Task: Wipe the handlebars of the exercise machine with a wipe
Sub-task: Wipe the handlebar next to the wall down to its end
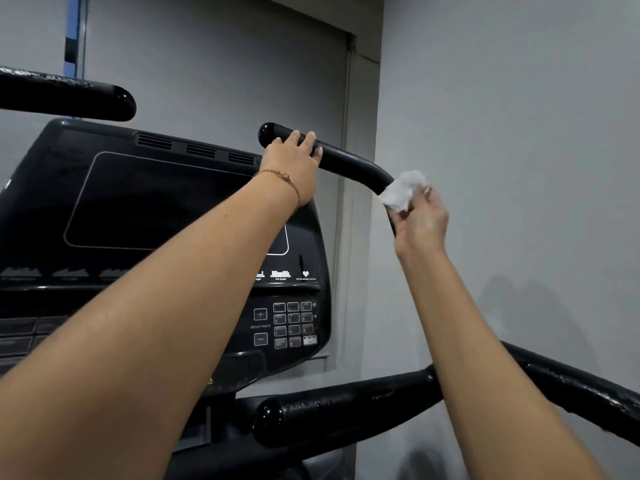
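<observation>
A black upper right handlebar [349, 162] curves from its rounded tip down to the right. My left hand [292, 161] grips it near the tip, fingers curled over the top; a thin bracelet circles the wrist. My right hand [420, 221] pinches a crumpled white wipe [401, 192] and holds it against the bend of the same handlebar. Below the wipe the bar is hidden behind my right hand.
The machine's black console [138, 209] with a dark screen and a keypad [294, 323] fills the left. Another upper handlebar [69, 97] juts in at the top left. A lower black handlebar [346, 407] crosses under my right forearm. A grey wall [519, 133] stands close on the right.
</observation>
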### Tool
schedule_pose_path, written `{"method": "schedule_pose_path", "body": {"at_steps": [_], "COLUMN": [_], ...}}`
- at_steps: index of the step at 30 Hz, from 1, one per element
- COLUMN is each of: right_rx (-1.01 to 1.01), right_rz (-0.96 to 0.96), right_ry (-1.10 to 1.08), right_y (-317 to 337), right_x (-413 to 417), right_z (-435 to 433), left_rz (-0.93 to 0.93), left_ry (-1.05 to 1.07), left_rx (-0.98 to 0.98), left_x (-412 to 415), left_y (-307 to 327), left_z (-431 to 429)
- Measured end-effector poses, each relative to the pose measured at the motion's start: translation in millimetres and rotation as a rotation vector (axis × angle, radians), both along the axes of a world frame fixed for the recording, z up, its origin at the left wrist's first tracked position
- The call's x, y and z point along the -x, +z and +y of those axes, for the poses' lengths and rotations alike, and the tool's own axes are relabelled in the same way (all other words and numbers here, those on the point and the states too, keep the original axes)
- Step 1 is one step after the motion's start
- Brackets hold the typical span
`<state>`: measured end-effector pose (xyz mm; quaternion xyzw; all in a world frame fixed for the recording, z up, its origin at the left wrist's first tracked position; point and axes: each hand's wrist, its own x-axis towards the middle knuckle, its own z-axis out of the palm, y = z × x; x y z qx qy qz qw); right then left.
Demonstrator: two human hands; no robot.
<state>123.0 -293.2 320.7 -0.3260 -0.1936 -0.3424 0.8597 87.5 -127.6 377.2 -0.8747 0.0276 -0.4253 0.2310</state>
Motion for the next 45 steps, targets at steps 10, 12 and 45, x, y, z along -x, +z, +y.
{"method": "schedule_pose_path", "body": {"at_steps": [10, 12, 45], "right_rx": [1.705, 1.786, 2.337], "right_rz": [0.269, 0.331, 0.169], "right_ry": [-1.12, -1.147, -1.696], "right_y": [-33.3, -41.9, -21.6], "right_x": [24.0, 29.1, 22.8], "right_z": [-49.9, -45.3, -42.1], "left_rz": [0.504, 0.629, 0.827], "left_ry": [-0.323, -0.316, -0.388], "left_rx": [0.247, 0.205, 0.238], "left_x": [41.7, 51.2, 50.5], "left_y": [-115.8, -136.5, -162.4], "left_z": [-88.7, -102.1, -98.8]}}
